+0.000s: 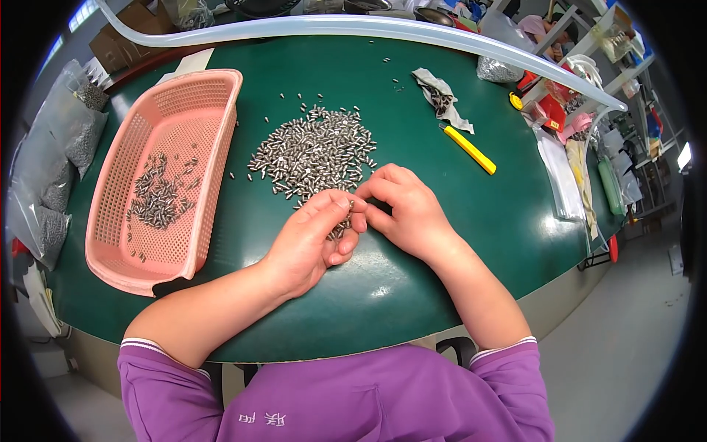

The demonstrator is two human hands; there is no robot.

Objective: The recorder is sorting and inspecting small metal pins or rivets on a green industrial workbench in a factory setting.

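Observation:
A heap of small, shiny, bullet-shaped metal pins (313, 151) lies on the green table just beyond my hands. My left hand (305, 239) is curled, palm partly up, around several of these pins (339, 230); its thumb and index finger are pinched together. Fingertips of my right hand (409, 210) meet those of the left at the near edge of the heap. The right fingers are closed in a pinch, and whatever sits between them is hidden. A pink perforated basket (215, 184) on the left holds more metal pins (158, 202).
A yellow utility knife (471, 149) and a crumpled white wrapper with dark metal pieces (442, 99) lie at the right. Clear bags of small metal parts (55, 184) line the left edge. A translucent hose (353, 28) arches across the far side.

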